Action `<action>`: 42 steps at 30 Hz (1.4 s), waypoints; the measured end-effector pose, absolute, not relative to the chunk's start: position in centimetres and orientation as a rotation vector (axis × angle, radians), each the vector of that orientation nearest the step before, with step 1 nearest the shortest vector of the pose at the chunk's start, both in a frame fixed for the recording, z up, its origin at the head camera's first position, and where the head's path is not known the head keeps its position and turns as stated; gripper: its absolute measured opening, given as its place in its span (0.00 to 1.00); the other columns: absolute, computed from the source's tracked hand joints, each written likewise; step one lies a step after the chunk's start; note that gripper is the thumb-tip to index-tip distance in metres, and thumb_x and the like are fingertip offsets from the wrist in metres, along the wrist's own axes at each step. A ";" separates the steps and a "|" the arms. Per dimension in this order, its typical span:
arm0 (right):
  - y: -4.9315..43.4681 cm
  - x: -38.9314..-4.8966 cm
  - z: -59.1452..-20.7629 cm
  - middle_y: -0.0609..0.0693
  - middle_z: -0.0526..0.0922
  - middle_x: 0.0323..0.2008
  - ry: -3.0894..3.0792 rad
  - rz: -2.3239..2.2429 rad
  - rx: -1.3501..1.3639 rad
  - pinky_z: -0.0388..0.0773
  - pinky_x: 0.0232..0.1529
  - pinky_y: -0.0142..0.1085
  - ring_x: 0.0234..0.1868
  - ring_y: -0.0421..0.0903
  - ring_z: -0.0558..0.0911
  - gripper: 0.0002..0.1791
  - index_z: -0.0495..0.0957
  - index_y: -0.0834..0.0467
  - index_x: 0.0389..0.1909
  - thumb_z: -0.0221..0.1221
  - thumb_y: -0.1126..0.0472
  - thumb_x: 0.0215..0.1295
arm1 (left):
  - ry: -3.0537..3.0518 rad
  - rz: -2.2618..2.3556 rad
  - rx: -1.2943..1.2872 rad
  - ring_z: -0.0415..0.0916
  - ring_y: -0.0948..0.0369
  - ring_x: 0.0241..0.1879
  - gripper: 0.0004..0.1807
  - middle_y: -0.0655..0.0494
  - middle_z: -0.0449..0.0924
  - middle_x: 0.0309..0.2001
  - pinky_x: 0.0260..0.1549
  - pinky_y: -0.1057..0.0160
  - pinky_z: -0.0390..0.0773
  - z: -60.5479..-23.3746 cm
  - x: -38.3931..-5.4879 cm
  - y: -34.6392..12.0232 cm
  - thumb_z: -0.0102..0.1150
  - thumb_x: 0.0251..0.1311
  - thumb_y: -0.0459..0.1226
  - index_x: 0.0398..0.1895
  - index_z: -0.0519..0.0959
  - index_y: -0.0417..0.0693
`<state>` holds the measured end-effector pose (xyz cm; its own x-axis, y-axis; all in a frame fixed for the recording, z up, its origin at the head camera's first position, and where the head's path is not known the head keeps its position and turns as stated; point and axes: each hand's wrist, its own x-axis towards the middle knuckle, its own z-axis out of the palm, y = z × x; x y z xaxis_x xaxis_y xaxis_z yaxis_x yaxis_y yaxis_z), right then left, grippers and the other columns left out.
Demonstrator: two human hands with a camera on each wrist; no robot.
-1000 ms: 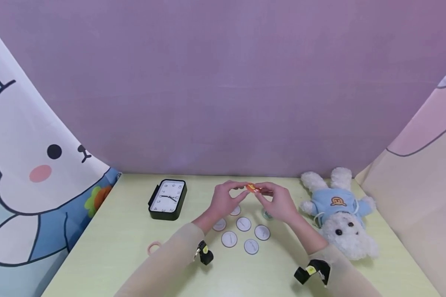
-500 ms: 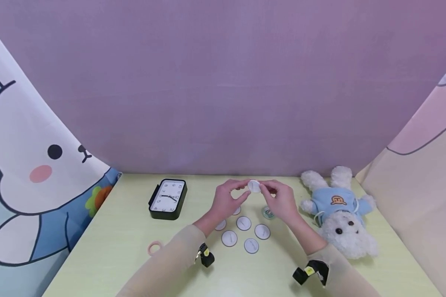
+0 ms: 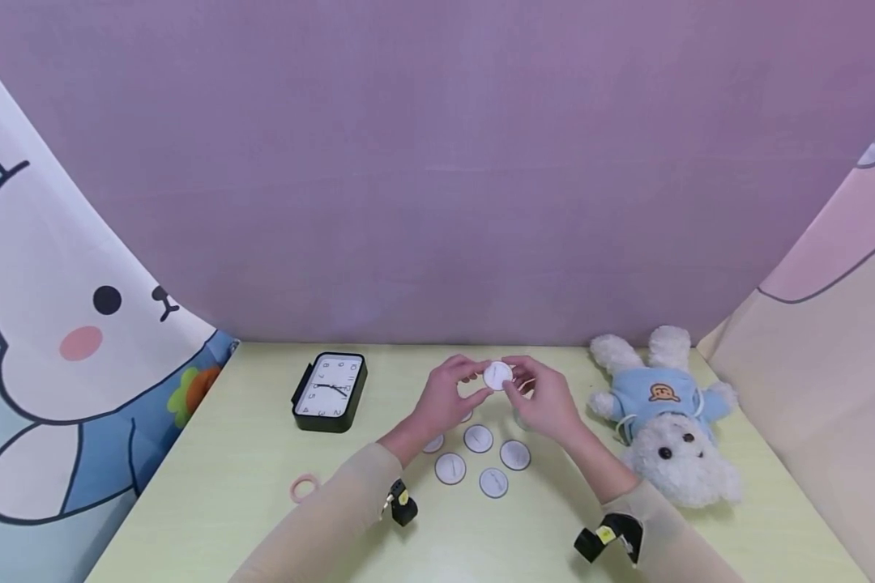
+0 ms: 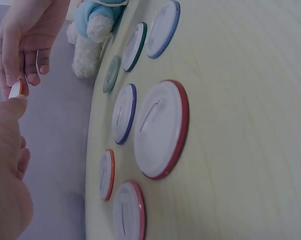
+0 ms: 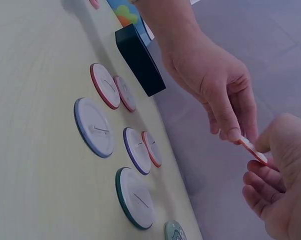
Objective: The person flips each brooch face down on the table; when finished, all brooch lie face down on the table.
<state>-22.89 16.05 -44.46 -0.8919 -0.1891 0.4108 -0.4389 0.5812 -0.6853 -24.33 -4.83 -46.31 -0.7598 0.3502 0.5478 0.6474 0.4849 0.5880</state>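
A round pin badge (image 3: pixel 497 376) with an orange rim is held up above the table between both hands, its white back towards the head camera. My left hand (image 3: pixel 443 397) pinches its left edge between thumb and fingers. From the other side my right hand (image 3: pixel 548 398) pinches it, thumb over the white back, as the right wrist view shows on the badge (image 5: pixel 253 151). Below the hands, several more badges lie white back up with their pins showing, such as a red-rimmed badge (image 4: pixel 161 130) and a blue-rimmed badge (image 5: pixel 94 127). One green badge (image 5: pixel 175 231) lies printed face up, mostly hidden in the head view.
A black-framed clock (image 3: pixel 330 392) lies at the left of the table. Nearer the front is a pink ring (image 3: pixel 304 487), perhaps a tape roll. A white plush toy (image 3: pixel 671 421) in a blue top lies at the right. Behind the table hangs a purple backdrop (image 3: pixel 437 202).
The held badge has been turned over: its orange printed face showed earlier, its white back shows now. Since half a second ago it has come slightly lower. Both hands stay at nearly the same place.
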 end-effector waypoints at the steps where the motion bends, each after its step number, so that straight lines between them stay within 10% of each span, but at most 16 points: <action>1: 16.1 -22.9 -44.6 0.53 0.88 0.37 -2.536 1.187 0.542 0.87 0.40 0.36 0.37 0.45 0.85 0.21 0.83 0.63 0.59 0.69 0.68 0.64 | -2.396 -1.157 -0.836 0.85 0.48 0.46 0.24 0.44 0.86 0.48 0.48 0.56 0.89 -46.4 -24.3 -4.9 0.76 0.62 0.35 0.62 0.85 0.41; 16: 16.3 -23.4 -46.9 0.59 0.88 0.48 -2.641 0.921 0.658 0.87 0.52 0.51 0.50 0.59 0.86 0.22 0.85 0.65 0.55 0.75 0.66 0.59 | -2.656 -0.904 -0.790 0.83 0.53 0.54 0.22 0.49 0.88 0.50 0.60 0.56 0.85 -47.8 -24.6 -4.4 0.75 0.64 0.39 0.60 0.86 0.43; 42: 15.9 -23.6 -49.4 0.63 0.87 0.47 -2.800 0.774 0.610 0.83 0.60 0.54 0.53 0.61 0.84 0.19 0.86 0.68 0.49 0.75 0.65 0.58 | -2.830 -0.483 -0.799 0.83 0.57 0.45 0.18 0.54 0.91 0.44 0.52 0.60 0.83 -49.4 -24.7 -3.4 0.73 0.66 0.45 0.55 0.89 0.48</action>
<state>-23.64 15.90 -49.38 -0.9013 -0.3398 0.2686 -0.4295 0.7811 -0.4531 -24.65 -3.39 -49.38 -0.8442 0.4798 0.2389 0.5319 0.8050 0.2629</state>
